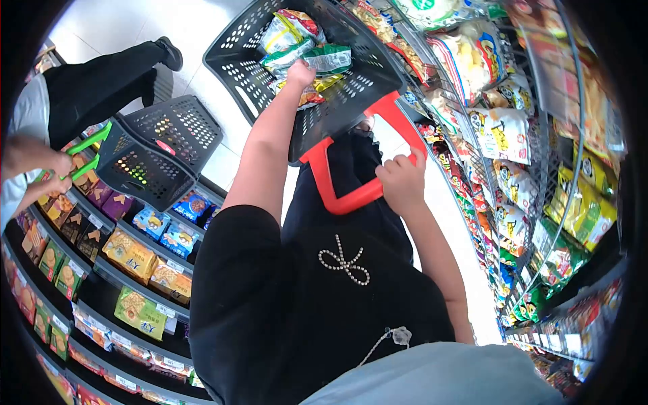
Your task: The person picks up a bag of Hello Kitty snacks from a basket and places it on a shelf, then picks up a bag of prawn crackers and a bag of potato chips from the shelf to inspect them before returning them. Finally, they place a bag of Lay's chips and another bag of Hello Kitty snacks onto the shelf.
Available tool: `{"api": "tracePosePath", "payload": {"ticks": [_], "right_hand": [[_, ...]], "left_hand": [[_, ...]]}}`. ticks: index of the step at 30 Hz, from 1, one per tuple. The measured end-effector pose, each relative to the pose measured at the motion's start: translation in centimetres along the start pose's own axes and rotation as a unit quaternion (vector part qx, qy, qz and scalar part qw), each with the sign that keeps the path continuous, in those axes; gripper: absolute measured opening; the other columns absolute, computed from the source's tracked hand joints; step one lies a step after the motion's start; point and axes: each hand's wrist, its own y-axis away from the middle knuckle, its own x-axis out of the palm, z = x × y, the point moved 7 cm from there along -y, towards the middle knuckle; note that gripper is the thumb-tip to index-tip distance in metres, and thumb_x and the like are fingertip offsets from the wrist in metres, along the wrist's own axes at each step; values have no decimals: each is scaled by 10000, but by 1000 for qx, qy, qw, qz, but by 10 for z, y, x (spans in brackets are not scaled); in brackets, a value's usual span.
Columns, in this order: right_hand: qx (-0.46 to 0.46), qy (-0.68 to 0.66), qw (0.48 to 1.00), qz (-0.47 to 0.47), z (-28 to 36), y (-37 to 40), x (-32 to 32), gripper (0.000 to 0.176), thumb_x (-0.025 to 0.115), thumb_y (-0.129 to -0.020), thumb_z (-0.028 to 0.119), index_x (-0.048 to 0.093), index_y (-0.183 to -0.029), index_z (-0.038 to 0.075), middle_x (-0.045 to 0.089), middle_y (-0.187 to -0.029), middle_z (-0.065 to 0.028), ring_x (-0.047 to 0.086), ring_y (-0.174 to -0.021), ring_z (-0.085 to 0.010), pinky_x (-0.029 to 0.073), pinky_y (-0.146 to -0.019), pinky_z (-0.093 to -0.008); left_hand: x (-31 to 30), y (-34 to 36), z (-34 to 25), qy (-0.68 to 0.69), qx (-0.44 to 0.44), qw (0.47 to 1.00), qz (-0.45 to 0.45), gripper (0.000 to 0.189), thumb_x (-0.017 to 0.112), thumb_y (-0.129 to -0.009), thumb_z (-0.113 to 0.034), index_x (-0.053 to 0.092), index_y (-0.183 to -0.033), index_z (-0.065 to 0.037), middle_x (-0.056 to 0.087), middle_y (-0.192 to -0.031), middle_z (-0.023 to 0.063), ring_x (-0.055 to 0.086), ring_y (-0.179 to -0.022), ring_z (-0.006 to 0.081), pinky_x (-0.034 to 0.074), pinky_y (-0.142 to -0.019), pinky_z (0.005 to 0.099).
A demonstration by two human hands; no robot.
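Observation:
My left hand (301, 73) reaches into a dark grey perforated basket (364, 50), its fingers closed on a green snack bag (329, 59). Around it in the basket lie a white and yellow bag (280, 34) and a red and yellow bag (312, 96), partly hidden by my hand and wrist. My right hand (401, 179) is wrapped round the red handle (351, 199) of this basket, at its right side. The basket hangs tilted in front of my black shirt.
At the left, another person (88, 88) holds a grey basket (152, 172) by green handles (91, 152). Shelves (101, 270) of packaged food curve along the lower left. Wire racks (472, 121) with snack bags (499, 135) stand close on the right.

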Motion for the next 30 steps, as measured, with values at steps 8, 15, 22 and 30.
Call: {"api": "tracePosePath", "payload": {"ticks": [8,15,22,30], "right_hand": [[42,5,998,41,-2,0,7,52,548,-640,101,522,-617,139,477,-651,13,522,-754,-140,343,-869,-436],[47,11,997,64,-2,0,8,63,595,-630,104,559,-650,152,549,-727,41,531,-774,-120,326,-854,-403],[50,30,997,60,-1,-3,8,125,636,-615,88,526,-621,147,531,-704,35,519,-736,-122,334,-812,-374],[40,18,998,54,-1,-1,8,84,616,-602,118,549,-650,139,520,-676,34,517,-724,-142,321,-845,-416]], "left_hand": [[32,-60,23,-55,-65,994,63,633,653,-696,-359,449,-1146,36,558,-1079,247,543,-1022,342,435,-875,377],[66,-96,50,-33,-76,993,81,540,623,-723,-259,448,-1145,29,532,-1122,243,520,-1055,341,428,-898,370],[87,-107,57,-118,-30,983,140,268,490,-808,-138,575,-1044,-42,566,-1094,179,546,-1013,333,452,-850,397],[33,-21,-11,-107,145,983,29,155,522,-731,-72,602,-862,-50,548,-978,151,534,-948,340,463,-772,424]]}}
